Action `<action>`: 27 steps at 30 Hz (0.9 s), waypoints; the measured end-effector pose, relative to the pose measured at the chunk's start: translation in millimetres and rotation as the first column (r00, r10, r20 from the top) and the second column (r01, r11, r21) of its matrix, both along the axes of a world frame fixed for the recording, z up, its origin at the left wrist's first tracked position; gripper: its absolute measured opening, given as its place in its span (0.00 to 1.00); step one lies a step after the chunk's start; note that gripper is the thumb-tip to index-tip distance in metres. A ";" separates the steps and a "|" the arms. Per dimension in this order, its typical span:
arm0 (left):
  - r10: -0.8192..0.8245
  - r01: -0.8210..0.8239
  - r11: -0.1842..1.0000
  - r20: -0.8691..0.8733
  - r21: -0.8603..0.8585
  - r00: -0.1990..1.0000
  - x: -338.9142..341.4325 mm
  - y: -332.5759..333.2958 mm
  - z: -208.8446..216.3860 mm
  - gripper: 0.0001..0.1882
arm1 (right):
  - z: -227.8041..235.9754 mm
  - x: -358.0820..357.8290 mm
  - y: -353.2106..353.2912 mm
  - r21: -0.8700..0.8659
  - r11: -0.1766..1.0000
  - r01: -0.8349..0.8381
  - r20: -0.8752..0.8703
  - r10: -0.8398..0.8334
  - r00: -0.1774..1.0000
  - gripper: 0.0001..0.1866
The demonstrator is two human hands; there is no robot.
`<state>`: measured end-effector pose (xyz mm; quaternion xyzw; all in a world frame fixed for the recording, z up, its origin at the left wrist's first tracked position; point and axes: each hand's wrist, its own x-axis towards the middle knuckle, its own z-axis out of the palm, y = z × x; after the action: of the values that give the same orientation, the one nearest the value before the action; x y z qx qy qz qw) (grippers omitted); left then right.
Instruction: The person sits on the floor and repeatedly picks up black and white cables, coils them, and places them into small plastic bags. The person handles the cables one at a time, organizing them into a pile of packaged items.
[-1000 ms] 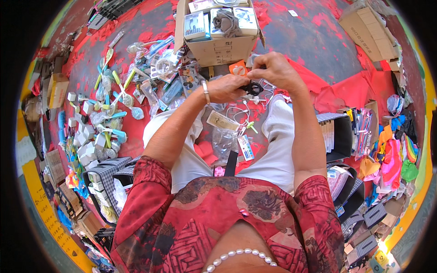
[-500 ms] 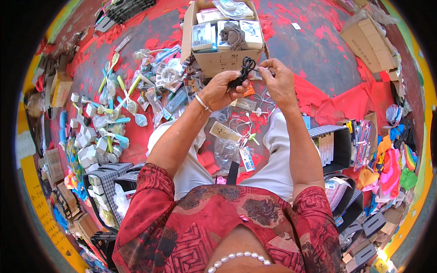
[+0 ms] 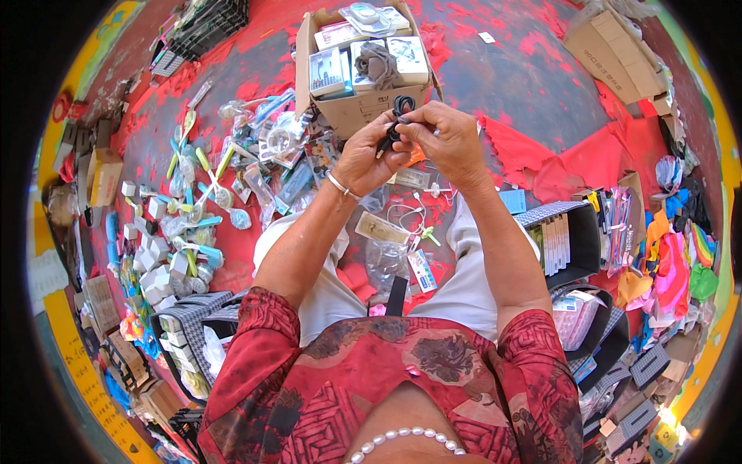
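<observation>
A coiled black cable [image 3: 399, 116] is bunched up in front of me, just short of the cardboard box [image 3: 363, 116]. Around the lower part of the coil, my left hand [image 3: 372, 152] is closed. My right hand [image 3: 442, 138] meets it from the other side, its thumb and fingers pinched at the cable. A short pale end pokes out beside the right fingers; what it is I cannot make out. Below my hands, between my legs, lie a white cable [image 3: 410, 210], a flat clear packet [image 3: 380, 228] and crumpled clear plastic [image 3: 384, 259].
The box holds several small packages and a grey-brown cloth [image 3: 377, 65]. Brushes with green and blue handles [image 3: 220, 189] and small white boxes [image 3: 158, 274] spread over the floor at left. Dark baskets [image 3: 568, 240] stand at right, near colourful bags [image 3: 672, 271]. Another cardboard box [image 3: 614, 58] lies far right.
My right hand has moved left, up against the coil and my left hand; before, it was held apart, pinching a strand. The view has shifted slightly.
</observation>
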<state>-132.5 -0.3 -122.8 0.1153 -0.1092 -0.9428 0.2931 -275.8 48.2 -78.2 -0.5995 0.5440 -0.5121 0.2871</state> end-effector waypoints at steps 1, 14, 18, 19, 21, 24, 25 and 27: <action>0.012 -0.011 0.999 0.037 -0.035 0.999 -1.1 1.1 0.0 0.11 | 0.6 0.6 0.2 -0.022 1.000 0.000 -0.101 -0.002 0.995 0.06; -0.055 0.444 0.665 0.553 -0.601 0.831 15.7 -1.9 4.4 0.07 | -14.0 -10.0 -17.8 -0.280 0.950 -0.138 -0.493 -0.019 0.870 0.12; -0.317 0.447 0.827 0.373 -0.342 0.872 22.6 -0.2 10.6 0.11 | -16.5 -20.1 -11.6 0.069 0.971 -0.230 -0.152 0.238 0.959 0.17; -0.241 0.430 0.817 0.451 -0.384 0.860 21.2 -0.1 11.5 0.12 | -17.1 -21.4 -7.4 0.245 0.913 -0.326 0.008 0.334 0.943 0.19; -0.187 0.410 0.804 0.471 -0.431 0.862 20.5 -0.6 13.3 0.13 | -20.3 -17.9 -6.0 0.043 0.983 -0.178 -0.372 0.182 0.910 0.15; -0.272 0.436 0.796 0.396 -0.420 0.877 18.3 -2.5 13.7 0.17 | -24.6 -17.6 -5.8 -0.269 0.948 -0.168 -0.724 -0.084 0.685 0.10; -0.292 0.444 0.798 0.382 -0.408 0.877 18.5 -2.9 14.0 0.17 | -26.0 -17.2 -5.9 -0.229 0.961 -0.155 -0.700 -0.053 0.712 0.10; -0.340 0.463 0.803 0.349 -0.375 0.873 18.4 -4.3 15.6 0.19 | -27.4 -16.1 -6.5 -0.156 0.983 -0.093 -0.670 -0.036 0.741 0.10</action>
<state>-114.2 -4.6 -107.3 0.1432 -0.3831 -0.9085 0.0861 -292.0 41.7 -105.6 -0.7749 0.5532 -0.3048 0.0252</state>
